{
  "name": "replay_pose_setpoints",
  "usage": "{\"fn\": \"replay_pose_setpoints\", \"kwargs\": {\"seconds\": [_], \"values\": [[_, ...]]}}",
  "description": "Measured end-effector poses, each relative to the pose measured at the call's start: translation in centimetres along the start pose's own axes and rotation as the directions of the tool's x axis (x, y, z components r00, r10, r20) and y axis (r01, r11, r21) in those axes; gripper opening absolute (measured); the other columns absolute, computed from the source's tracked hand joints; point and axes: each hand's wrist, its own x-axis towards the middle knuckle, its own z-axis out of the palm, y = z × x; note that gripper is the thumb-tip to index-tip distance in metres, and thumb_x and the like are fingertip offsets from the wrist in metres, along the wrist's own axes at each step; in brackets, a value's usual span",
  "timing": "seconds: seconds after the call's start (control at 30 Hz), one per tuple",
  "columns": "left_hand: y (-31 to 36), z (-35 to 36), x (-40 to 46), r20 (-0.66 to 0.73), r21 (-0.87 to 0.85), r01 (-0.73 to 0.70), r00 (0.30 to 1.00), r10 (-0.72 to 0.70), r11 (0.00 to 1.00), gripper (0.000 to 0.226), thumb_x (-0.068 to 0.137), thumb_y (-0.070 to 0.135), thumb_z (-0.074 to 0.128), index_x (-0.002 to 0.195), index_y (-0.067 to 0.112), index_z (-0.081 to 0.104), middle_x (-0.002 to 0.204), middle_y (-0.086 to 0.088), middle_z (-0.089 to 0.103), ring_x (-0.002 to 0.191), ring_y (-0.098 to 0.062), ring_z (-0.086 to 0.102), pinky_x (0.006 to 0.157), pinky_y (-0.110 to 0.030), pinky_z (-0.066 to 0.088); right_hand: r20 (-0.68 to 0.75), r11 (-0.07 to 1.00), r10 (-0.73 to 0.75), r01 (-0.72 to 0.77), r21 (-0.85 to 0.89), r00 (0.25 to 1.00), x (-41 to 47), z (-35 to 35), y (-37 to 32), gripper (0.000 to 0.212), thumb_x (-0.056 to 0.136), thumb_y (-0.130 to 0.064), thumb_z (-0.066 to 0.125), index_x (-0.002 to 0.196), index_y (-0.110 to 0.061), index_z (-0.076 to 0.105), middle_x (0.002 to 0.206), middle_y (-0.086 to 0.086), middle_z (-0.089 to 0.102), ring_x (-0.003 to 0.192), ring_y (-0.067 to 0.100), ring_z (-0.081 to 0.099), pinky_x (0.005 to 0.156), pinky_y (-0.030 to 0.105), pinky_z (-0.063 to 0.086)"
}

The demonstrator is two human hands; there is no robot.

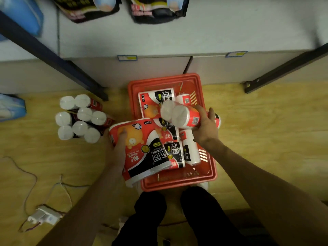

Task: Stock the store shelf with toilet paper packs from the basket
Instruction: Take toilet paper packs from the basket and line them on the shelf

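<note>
A red plastic basket (177, 181) sits on the wooden floor in front of the white shelf (177, 32). Several red, white and black toilet paper packs lie inside it. My left hand (120, 141) grips a large two-roll pack (145, 153) at the basket's left rim, thumb on its printed face. My right hand (205, 128) holds a smaller pack (179, 115) lifted over the basket, its white roll ends facing left. Several more packs (79, 118) stand upright on the floor to the left of the basket.
Two dark packages (156, 9) lie on the shelf top at the back. Blue packs (10, 107) sit at far left. A dark shelf post (53, 55) slants down to the floor. A white power strip with cables (44, 217) lies at lower left. My legs (177, 219) stand behind the basket.
</note>
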Motion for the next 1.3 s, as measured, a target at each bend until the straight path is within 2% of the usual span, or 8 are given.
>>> {"fn": "replay_pose_setpoints", "kwargs": {"seconds": [0.27, 0.43, 0.53, 0.63, 0.8, 0.87, 0.97, 1.3], "values": [[5.4, -1.2, -2.1, -0.016, -0.061, -0.047, 0.999, 0.046, 0.997, 0.062, 0.093, 0.040, 0.060, 0.147, 0.030, 0.031, 0.123, -0.011, 0.060, 0.088, -0.025, 0.068, 0.062, -0.032, 0.055, 0.017, 0.987, -0.140, 0.138, 0.083, 0.990, -3.6, -4.5, -1.4, 0.070, 0.079, 0.013, 0.069, 0.133, -0.028, 0.050, 0.165, 0.005, -0.008, 0.149, 0.031, 0.012, 0.109, 0.022, 0.024], [6.0, -0.6, -0.9, -0.008, -0.046, -0.055, 0.998, 0.055, 0.997, 0.067, 0.088, 0.049, 0.063, 0.146, 0.036, 0.031, 0.126, -0.008, 0.062, 0.094, -0.027, 0.069, 0.073, -0.040, 0.059, -0.039, 0.967, -0.223, 0.226, 0.115, 0.974, -3.4, -4.6, -1.4, 0.026, 0.100, -0.025, 0.051, 0.118, -0.041, 0.058, 0.165, -0.011, -0.002, 0.143, 0.028, 0.030, 0.110, 0.048, 0.043], [6.1, -0.6, -0.7, -0.007, -0.053, -0.051, 0.999, 0.050, 0.997, 0.065, 0.090, 0.048, 0.062, 0.146, 0.036, 0.031, 0.118, -0.004, 0.062, 0.093, -0.024, 0.068, 0.072, -0.038, 0.059, -0.121, 0.969, -0.245, 0.245, -0.014, 0.962, -2.9, -3.8, -1.1, 0.035, 0.097, -0.049, 0.051, 0.118, -0.025, 0.065, 0.165, -0.013, 0.007, 0.144, 0.028, 0.029, 0.113, 0.054, 0.036], [6.8, -1.0, -1.1, -0.005, -0.068, -0.040, 0.999, 0.040, 0.997, 0.065, 0.089, 0.049, 0.062, 0.145, 0.037, 0.032, 0.116, -0.004, 0.064, 0.093, -0.026, 0.069, 0.073, -0.040, 0.059, -0.103, 0.959, -0.277, 0.269, -0.085, 0.955, -3.5, -4.3, -1.2, 0.021, 0.089, -0.029, 0.068, 0.108, -0.020, 0.063, 0.165, -0.012, 0.009, 0.142, 0.030, 0.032, 0.110, 0.056, 0.038], [10.7, -2.8, -3.7, 0.043, -0.094, -0.033, 0.998, 0.037, 0.995, 0.060, 0.085, 0.053, 0.064, 0.139, 0.037, 0.042, 0.117, -0.008, 0.068, 0.097, -0.032, 0.070, 0.084, -0.055, 0.057, -0.115, 0.967, -0.186, 0.202, 0.154, 0.976, -6.1, -7.8, -4.3, 0.083, 0.075, -0.005, 0.079, 0.142, -0.032, 0.037, 0.164, 0.000, -0.019, 0.145, 0.026, 0.023, 0.107, 0.036, 0.044], [13.7, -3.6, -5.4, 0.098, -0.118, -0.048, 0.993, 0.060, 0.992, 0.055, 0.083, 0.054, 0.065, 0.133, 0.036, 0.048, 0.115, -0.010, 0.070, 0.096, -0.035, 0.070, 0.083, -0.057, 0.056, -0.099, 0.948, -0.157, 0.178, 0.264, 0.983, -7.1, -10.0, -6.7, 0.113, 0.066, -0.010, 0.086, 0.151, -0.034, 0.016, 0.161, 0.012, 0.012, 0.138, 0.026, 0.038, 0.105, 0.043, 0.047], [19.2, -5.0, -8.5, 0.179, -0.151, -0.087, 0.977, 0.114, 0.985, 0.049, 0.084, 0.053, 0.064, 0.127, 0.033, 0.052, 0.109, -0.012, 0.071, 0.092, -0.036, 0.070, 0.078, -0.052, 0.058, -0.163, 0.890, -0.170, 0.222, 0.398, 0.972, -9.5, -14.5, -11.0, 0.116, 0.052, -0.033, 0.087, 0.144, -0.039, 0.017, 0.121, 0.000, 0.055, 0.102, 0.020, 0.065, 0.083, 0.049, 0.060], [38.4, -9.2, -22.4, 0.422, -0.260, -0.227, 0.847, 0.322, 0.938, 0.048, 0.094, 0.049, 0.049, 0.115, 0.009, 0.066, 0.081, -0.012, 0.076, 0.061, -0.022, 0.072, 0.052, -0.030, 0.058, -0.461, 0.734, -0.455, 0.614, 0.291, 0.762, -23.0, -32.8, -25.3, 0.116, 0.057, -0.033, 0.088, 0.149, -0.043, 0.018, 0.128, -0.013, 0.050, 0.107, 0.011, 0.063, 0.089, 0.040, 0.058]]}}
